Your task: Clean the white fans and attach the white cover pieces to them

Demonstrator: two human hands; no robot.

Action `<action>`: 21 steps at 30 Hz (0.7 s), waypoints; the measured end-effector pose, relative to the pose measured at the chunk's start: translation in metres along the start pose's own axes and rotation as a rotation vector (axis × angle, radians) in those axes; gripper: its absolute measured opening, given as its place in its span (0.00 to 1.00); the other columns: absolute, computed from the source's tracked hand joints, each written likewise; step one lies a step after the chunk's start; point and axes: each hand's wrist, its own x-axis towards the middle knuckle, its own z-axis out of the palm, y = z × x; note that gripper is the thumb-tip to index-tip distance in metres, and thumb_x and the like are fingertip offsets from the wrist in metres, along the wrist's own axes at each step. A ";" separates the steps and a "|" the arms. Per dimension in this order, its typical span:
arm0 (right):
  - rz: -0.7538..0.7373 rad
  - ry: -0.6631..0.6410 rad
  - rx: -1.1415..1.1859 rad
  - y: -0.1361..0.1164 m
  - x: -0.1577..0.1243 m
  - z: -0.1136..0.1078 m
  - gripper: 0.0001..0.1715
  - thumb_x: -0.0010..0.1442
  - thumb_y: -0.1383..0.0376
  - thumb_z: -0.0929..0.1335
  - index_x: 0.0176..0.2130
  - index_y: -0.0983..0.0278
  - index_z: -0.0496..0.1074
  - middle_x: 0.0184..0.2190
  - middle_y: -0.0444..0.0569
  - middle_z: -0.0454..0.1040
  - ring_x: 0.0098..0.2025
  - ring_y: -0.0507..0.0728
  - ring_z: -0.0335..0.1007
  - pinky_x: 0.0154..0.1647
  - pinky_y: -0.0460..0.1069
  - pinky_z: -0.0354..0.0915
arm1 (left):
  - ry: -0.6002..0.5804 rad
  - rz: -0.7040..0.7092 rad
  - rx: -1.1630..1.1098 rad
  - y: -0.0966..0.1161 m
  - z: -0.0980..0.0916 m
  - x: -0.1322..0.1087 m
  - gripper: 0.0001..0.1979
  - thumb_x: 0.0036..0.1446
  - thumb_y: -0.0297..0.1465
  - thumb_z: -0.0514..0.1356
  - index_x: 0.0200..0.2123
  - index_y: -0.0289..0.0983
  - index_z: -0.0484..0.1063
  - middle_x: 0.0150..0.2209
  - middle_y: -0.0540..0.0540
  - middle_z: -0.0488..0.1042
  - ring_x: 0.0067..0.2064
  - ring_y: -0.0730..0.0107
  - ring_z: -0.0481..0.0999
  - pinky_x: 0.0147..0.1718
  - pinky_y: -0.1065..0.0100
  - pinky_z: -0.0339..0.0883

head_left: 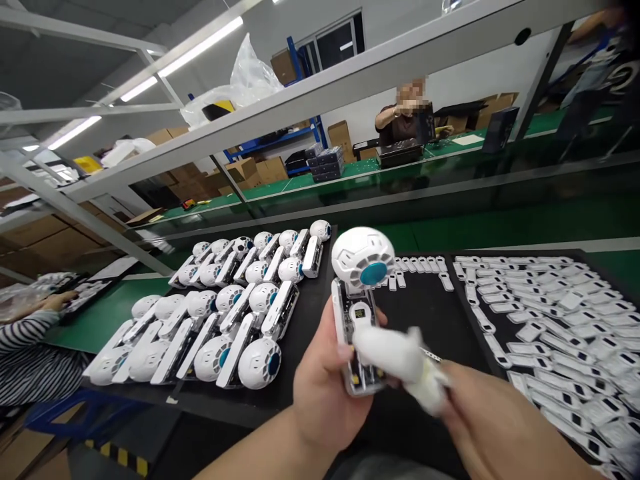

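Observation:
My left hand (pixel 320 393) is closed around a handheld device (pixel 363 257) held upright over the black mat. The device has a round white vented head with a teal disc, and its body is uncovered, showing inner parts and a small display. My right hand (pixel 400 360) is at the front of that body, partly hidden by a blurred white covering or cloth over its fingers. Whether those fingers grip anything is unclear. To the left lie rows of similar devices (pixel 260 363). On the right, many white cover pieces (pixel 565 353) with small dark windows are spread out.
A black mat (pixel 310 333) lies under the devices. Behind it runs a green bench (pixel 280 187) with boxes, where a person (pixel 400 123) sits. A striped sleeve (pixel 30 330) reaches in at left. A grey shelf beam (pixel 320 87) crosses overhead.

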 end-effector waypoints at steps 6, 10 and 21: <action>-0.269 -0.014 -0.129 0.040 -0.020 0.003 0.16 0.70 0.62 0.59 0.31 0.59 0.68 0.22 0.43 0.69 0.22 0.53 0.67 0.24 0.47 0.61 | 0.190 -0.043 0.084 0.013 -0.008 0.003 0.15 0.44 0.26 0.65 0.38 0.36 0.69 0.35 0.47 0.70 0.30 0.73 0.69 0.25 0.72 0.63; 0.117 -0.191 -0.338 0.083 -0.013 0.009 0.17 0.70 0.62 0.59 0.31 0.61 0.69 0.25 0.46 0.72 0.25 0.56 0.70 0.26 0.49 0.60 | 0.287 -0.074 0.461 0.034 -0.008 0.038 0.18 0.39 0.21 0.58 0.37 0.36 0.65 0.36 0.46 0.70 0.30 0.73 0.70 0.28 0.69 0.66; 0.208 -0.451 -0.353 0.146 0.086 0.037 0.17 0.68 0.65 0.65 0.54 0.67 0.71 0.55 0.57 0.72 0.55 0.61 0.69 0.57 0.58 0.64 | 0.426 0.155 1.645 0.106 -0.027 0.187 0.42 0.41 0.36 0.68 0.61 0.32 0.61 0.69 0.27 0.50 0.70 0.29 0.42 0.64 0.37 0.41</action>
